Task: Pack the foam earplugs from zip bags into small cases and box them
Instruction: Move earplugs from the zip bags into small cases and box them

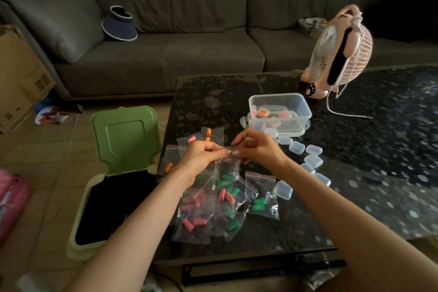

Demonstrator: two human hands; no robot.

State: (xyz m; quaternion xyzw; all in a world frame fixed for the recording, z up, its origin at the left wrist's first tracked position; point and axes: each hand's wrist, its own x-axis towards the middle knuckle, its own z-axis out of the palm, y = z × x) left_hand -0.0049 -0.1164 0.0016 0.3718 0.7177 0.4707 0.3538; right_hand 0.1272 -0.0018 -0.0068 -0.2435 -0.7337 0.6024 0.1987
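Left hand (pixel 201 157) and right hand (pixel 259 149) pinch the top lips of a small clear plastic zip bag (pixel 226 168); the light, slippery film likely grips best at that stiffer seal.

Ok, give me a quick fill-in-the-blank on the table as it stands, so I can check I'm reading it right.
1. The left hand and right hand both pinch the top of a zip ___.
2. The green bin has its lid standing ___.
3. The empty cases lie to the ___ of the bags.
4. The fan on the table is ___.
Missing: bag; open; right; pink.
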